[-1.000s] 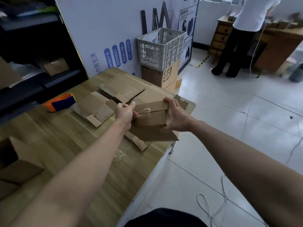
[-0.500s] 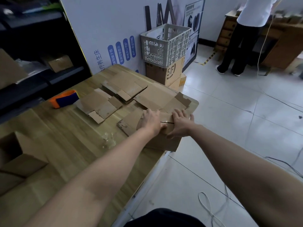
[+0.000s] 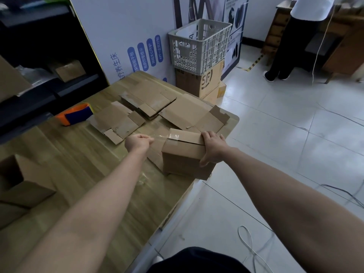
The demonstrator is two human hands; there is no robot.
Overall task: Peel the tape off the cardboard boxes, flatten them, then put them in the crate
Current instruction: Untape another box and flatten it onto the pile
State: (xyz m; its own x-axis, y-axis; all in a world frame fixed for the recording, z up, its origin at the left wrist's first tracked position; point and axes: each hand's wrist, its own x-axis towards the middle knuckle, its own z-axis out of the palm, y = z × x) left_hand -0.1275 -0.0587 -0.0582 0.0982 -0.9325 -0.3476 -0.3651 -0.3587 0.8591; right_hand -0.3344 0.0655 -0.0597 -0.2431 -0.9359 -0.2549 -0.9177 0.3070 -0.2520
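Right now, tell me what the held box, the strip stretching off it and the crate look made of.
Box: matte brown cardboard, by its folded flaps and creased edges. Strip: clear glossy plastic tape, seemingly; it is see-through and catches light. Crate: likely moulded grey-white plastic, with a gridded lattice wall.

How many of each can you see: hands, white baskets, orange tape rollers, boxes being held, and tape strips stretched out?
Hands: 2, left hand, right hand
White crate: 1
Orange tape dispenser: 1
Held box: 1
Stretched tape strip: 1
Total: 6
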